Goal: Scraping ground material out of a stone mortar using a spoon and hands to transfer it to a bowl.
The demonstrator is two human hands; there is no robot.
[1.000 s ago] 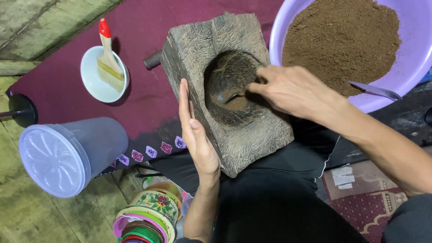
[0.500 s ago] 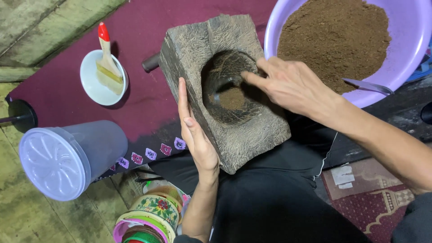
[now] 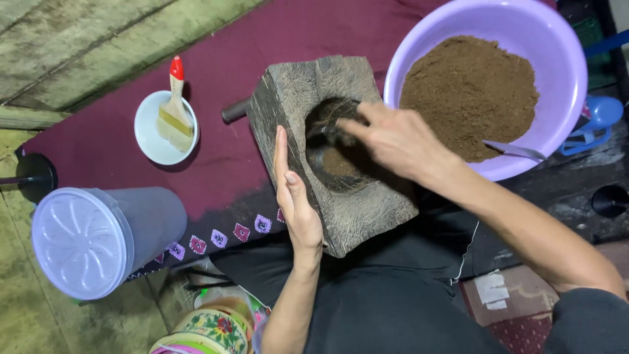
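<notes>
Head view: looking straight down at a wooden block [image 3: 341,183] resting on the lap, over dark trousers.
Block position: between the two hands, one corner toward the body, long axis running from near-right to far-left.
Hollow [image 3: 337,160]: round, dark, smooth-worn, cut into the top of the block; some brown powder lying at its bottom.
Left hand [image 3: 296,200]: flat, fingers pressed together and straight, palm laid against the left side of the block, touching it.
Right hand [image 3: 393,137]: over the right rim of the hollow, fingertips dipping inside; fingers bent and close together, pinching or only pressing, cannot tell which.
Nearer hand: right one, already inside the hollow; left one only at the outer wall.
Block material: rough grey-brown wood, cracked grain, blunt edges, a short dark peg sticking out at the far-left side.
Basin [image 3: 557,59]: lilac plastic, round, smooth, just beside the block on the right, holding a heap of fine brown powder.
Spoon [image 3: 514,151]: metal, lying in the basin at its near rim.
Brush [image 3: 173,111]: flat, wooden handle with red tip, lying in a small white dish [image 3: 147,134], well apart on the left.
Container [image 3: 98,239]: translucent plastic tub on its side, ribbed lid facing up, near left.
Cloth [image 3: 216,72]: dark red, with a patterned border.
</notes>
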